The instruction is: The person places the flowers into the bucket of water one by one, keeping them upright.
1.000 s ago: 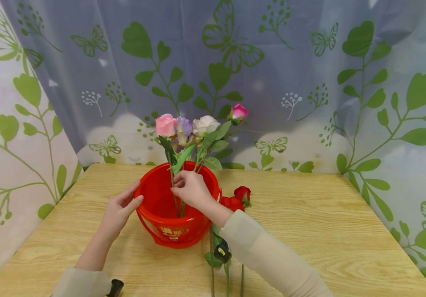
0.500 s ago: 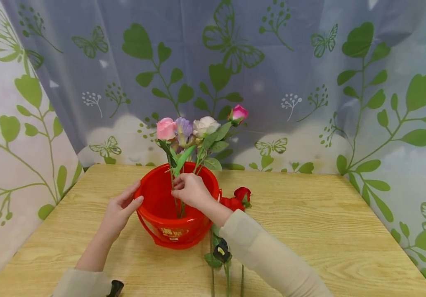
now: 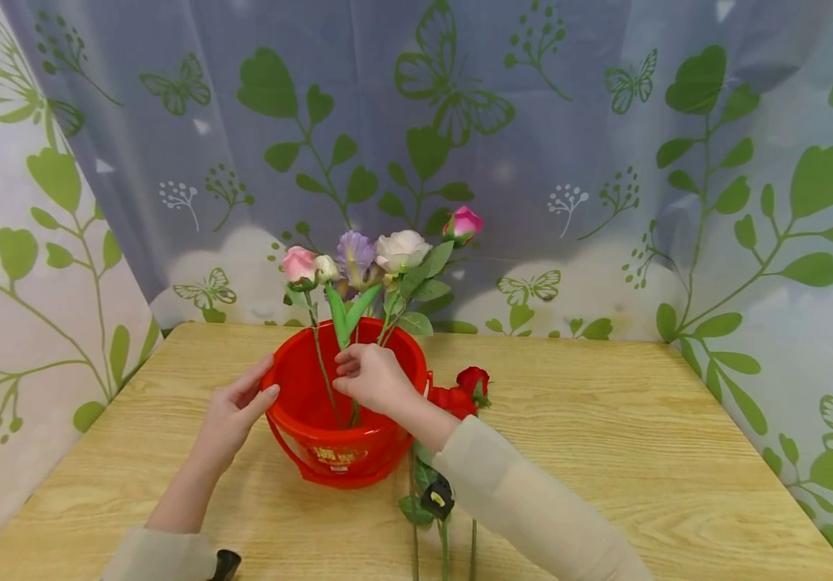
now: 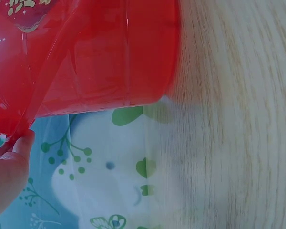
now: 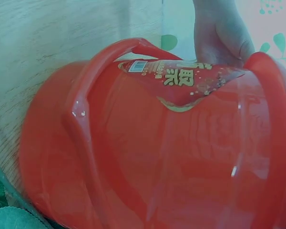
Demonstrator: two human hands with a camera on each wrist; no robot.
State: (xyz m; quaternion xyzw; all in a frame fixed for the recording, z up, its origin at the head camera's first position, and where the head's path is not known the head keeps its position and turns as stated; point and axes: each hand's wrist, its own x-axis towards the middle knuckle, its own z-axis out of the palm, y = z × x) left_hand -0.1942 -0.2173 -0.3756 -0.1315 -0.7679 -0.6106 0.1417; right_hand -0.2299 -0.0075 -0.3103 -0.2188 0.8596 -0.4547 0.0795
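With thumb and fingers my left hand [image 3: 231, 415] grips the left rim of a red bucket [image 3: 340, 452]; the left wrist view also shows the thumb [image 4: 25, 142] at the rim. My right hand [image 3: 376, 378] is over the bucket's mouth, fingers loosely bent, thumb and forefinger slightly apart. Just left of them a pink rose [image 3: 299, 265] leans left, its stem [image 3: 320, 355] reaching into the bucket. A small white bud [image 3: 326, 269], a purple iris [image 3: 355, 252], a white rose [image 3: 402, 251] and a magenta rosebud [image 3: 464, 223] also rise there. Part of the stems is hidden behind my right hand.
Right of the bucket, red roses [image 3: 473, 379] lie on the wooden table [image 3: 605, 436], their stems running toward the front edge, partly under my right sleeve [image 3: 525, 492]. A patterned curtain [image 3: 569, 266] hangs behind the table.
The pink rose has slipped from my right fingers and tipped to the left, uncovering the small white bud. My right hand has lowered slightly; my left hand stays on the rim.
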